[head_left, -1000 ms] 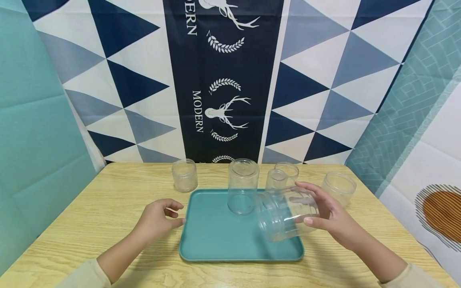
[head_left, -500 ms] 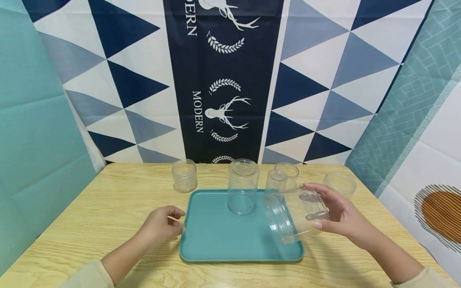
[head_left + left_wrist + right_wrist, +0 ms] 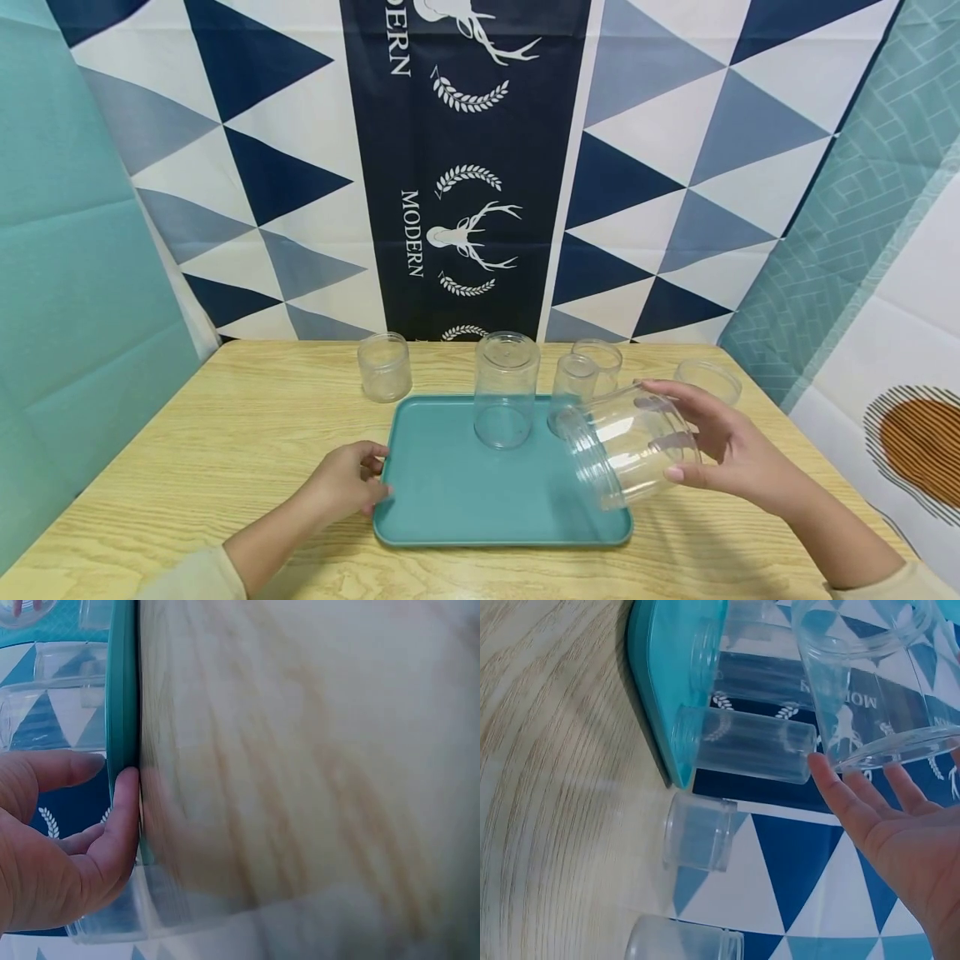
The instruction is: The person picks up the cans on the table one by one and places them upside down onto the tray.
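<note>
My right hand [image 3: 742, 450] holds a large clear jar [image 3: 630, 446] by its base end, thumb and fingers spread around it. The jar is tilted on its side above the right part of a teal tray [image 3: 480, 504], its ridged mouth facing left and down. In the left wrist view, my left hand [image 3: 67, 847] pinches the tray's rim [image 3: 124, 690] between thumb and finger, at the tray's left side. A tall clear jar [image 3: 507, 383] stands upside down at the tray's back. Beside it, a narrower clear jar [image 3: 575, 379] is also upside down.
A short clear jar [image 3: 385, 371] stands on the wooden table [image 3: 247, 433] behind the tray's left corner. Another short jar [image 3: 609, 360] is behind the narrow one, and a wider one [image 3: 708, 379] is beyond my right hand. A patterned cloth [image 3: 465, 167] hangs behind the table.
The held jar has moved right with my right hand, turning its mouth further downward. My left hand has moved slightly down and right onto the tray's rim.
</note>
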Available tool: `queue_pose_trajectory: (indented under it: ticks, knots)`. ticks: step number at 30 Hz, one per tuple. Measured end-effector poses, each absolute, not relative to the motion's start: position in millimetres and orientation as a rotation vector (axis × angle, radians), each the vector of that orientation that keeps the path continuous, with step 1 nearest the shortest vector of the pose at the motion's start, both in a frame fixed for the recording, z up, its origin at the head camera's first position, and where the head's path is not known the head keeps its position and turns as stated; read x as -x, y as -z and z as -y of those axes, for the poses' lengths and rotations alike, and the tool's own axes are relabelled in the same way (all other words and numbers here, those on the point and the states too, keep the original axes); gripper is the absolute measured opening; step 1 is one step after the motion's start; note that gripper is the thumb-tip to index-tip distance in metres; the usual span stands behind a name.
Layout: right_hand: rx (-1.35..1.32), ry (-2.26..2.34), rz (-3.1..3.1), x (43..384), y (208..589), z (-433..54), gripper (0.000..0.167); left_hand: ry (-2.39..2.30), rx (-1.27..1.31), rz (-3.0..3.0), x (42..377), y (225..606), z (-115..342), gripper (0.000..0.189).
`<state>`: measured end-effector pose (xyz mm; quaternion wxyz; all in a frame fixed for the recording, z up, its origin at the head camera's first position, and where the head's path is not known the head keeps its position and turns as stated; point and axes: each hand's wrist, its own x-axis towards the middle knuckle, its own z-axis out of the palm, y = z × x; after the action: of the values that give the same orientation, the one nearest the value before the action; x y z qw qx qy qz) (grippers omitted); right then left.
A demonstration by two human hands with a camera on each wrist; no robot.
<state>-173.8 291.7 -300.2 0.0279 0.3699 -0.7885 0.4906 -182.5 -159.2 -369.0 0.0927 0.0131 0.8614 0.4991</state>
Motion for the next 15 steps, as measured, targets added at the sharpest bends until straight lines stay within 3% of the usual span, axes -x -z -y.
queue_pose_trajectory:
  ticks: [8,15]
  knots:
    - [-1.204,-1.411,2.449,174.1,300.7,-290.4,0.083,-1.442,-0.145,-2.538,183.0,372.4,160.0,0.068]
    - [-1.203,-1.258,2.491,172.5,298.3,-288.1,0.082,-1.396,-0.267,-2.542,182.5,372.8,159.7,0.068]
